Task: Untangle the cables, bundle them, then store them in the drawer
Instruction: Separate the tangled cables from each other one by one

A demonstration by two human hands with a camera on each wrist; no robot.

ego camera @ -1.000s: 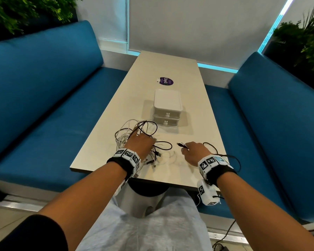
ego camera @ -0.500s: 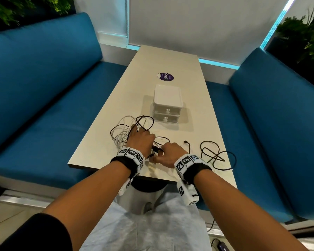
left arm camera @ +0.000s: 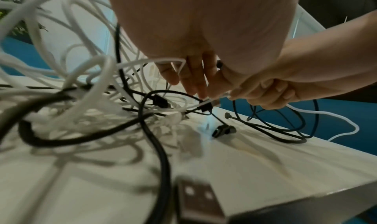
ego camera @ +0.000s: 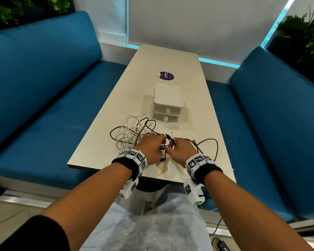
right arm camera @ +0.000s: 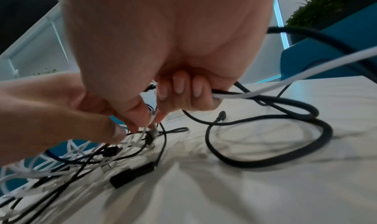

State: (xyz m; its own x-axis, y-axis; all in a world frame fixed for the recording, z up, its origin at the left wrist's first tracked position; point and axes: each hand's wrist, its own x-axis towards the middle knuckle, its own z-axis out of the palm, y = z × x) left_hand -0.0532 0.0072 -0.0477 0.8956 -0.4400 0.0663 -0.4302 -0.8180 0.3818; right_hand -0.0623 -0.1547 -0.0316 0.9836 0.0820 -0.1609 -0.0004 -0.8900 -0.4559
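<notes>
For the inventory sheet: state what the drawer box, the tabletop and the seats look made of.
Drawer box: looks like white plastic, smooth with a soft sheen and moulded knobs. Table: pale laminate by its look, matt, with a thin dark edge line. Seats: blue upholstery, smooth and padded; fabric or vinyl, unclear.

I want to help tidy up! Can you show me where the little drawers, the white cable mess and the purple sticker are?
little drawers [ego camera: 166, 113]: head view, front of the upper drawer.
white cable mess [ego camera: 128, 135]: head view, middle of the white loops.
purple sticker [ego camera: 166, 75]: head view, centre of the sticker.
</notes>
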